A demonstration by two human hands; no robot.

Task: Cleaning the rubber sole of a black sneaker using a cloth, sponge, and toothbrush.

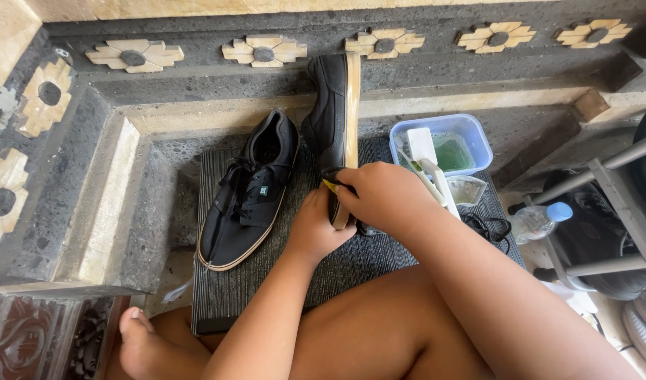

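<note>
A black sneaker with a tan sole stands on its side on a dark grey mat, toe toward the wall. My left hand grips its heel end from below. My right hand is closed over the same end and holds a small yellow-green thing against the sole; what that thing is cannot be told. The second black sneaker lies flat on the mat to the left, laces loose, untouched.
A blue plastic tub with greenish water and white brushes sits to the right, a small clear cup beside it. A water bottle and metal chair legs stand at far right. A stone step with flower tiles surrounds the mat. My bare legs are folded below.
</note>
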